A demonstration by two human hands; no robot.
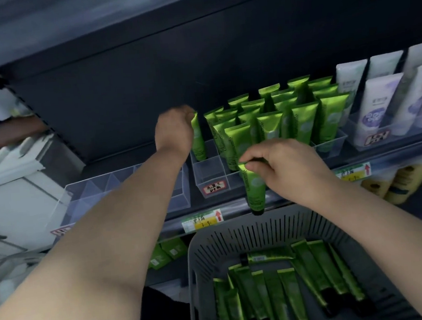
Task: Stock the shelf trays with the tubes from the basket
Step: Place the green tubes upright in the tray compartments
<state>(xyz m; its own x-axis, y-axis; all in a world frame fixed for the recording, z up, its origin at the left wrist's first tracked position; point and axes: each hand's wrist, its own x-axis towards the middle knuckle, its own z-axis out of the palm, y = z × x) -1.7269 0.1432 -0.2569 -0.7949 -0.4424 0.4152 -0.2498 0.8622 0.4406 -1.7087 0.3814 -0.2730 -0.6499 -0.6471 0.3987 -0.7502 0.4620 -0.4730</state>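
My left hand (pixel 176 129) grips the top of a green tube (pixel 198 140) standing cap-down in the left column of a clear shelf tray (pixel 210 178). My right hand (pixel 288 168) pinches the crimped end of a second green tube (pixel 254 189), which hangs cap-down in front of the tray, above the basket. Several more green tubes (pixel 285 116) stand upright in the tray to the right. The grey slotted basket (pixel 238 237) below holds several green tubes (pixel 281 289) lying flat.
An empty clear divided tray (pixel 99 188) sits left of the green one. White and purple tubes (pixel 384 101) fill a tray at the right. Price labels (pixel 203 221) line the shelf edge. Yellow packs (pixel 403 182) and green boxes (pixel 166 252) sit on the shelf below.
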